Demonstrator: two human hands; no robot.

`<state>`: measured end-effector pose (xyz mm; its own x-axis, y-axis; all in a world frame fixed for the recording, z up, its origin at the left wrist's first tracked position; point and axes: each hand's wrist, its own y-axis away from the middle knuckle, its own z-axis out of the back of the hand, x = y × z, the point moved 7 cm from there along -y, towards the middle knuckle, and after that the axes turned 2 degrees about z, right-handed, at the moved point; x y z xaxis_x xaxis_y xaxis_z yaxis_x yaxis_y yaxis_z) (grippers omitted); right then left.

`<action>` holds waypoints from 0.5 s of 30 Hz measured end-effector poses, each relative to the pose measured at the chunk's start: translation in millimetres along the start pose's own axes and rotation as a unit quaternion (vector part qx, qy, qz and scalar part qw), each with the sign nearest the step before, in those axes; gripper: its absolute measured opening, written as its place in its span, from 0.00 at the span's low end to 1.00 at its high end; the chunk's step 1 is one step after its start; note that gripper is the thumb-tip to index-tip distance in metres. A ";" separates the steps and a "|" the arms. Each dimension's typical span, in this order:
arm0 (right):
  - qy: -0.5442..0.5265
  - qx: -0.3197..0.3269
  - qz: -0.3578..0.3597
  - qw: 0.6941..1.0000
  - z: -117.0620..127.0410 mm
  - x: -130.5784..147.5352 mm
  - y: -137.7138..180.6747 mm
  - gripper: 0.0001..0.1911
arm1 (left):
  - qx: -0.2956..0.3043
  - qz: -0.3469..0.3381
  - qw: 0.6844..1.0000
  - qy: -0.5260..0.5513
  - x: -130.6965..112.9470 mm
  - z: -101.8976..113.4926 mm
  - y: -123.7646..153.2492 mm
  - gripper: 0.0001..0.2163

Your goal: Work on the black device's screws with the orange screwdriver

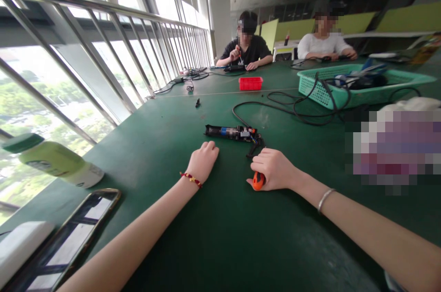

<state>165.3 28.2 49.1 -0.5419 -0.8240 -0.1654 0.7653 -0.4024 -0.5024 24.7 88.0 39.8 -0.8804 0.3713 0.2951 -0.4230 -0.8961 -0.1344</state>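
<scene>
My left hand (202, 161) rests on the green table with its fingers curled in; whatever they may hold is hidden. Wrapped in the closed fingers of my right hand (275, 169) is an orange and black screwdriver (258, 181), its handle end showing and its shaft out of sight. Just beyond both hands lies an opened black electric device (230, 132) with a long tubular body, a blue band and bare wires at its right end. A black cable (241, 104) leads away from it. Neither hand visibly grips the device.
A green basket (319, 92) with cables stands at the back right, a red box (250, 83) farther off. A small black part (197, 103) lies beyond the device. At left are a bottle (58, 163) and a phone (74, 232). Two people sit across the table.
</scene>
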 end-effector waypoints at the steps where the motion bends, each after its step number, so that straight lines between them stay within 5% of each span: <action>1: 0.003 -0.001 0.001 1.000 0.1 0.1 -0.1 0.17 | -0.008 -0.030 1.000 0.006 -13.0 3.6 -1.1 0.10; 5: 0.013 -0.003 0.002 1.000 0.0 -0.2 0.2 0.17 | -0.039 -0.138 0.988 0.051 -52.1 14.5 -12.4 0.09; 15: 0.049 -0.055 0.014 0.997 10.4 2.1 -1.6 0.15 | -0.101 -0.078 0.964 0.234 -48.1 2.1 -30.0 0.04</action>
<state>166.6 23.0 58.4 -0.5564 -0.7891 -0.2604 0.7408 -0.3291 -0.5856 80.2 96.5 31.6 -0.7838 0.6082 -0.1255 -0.5490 -0.7731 -0.3177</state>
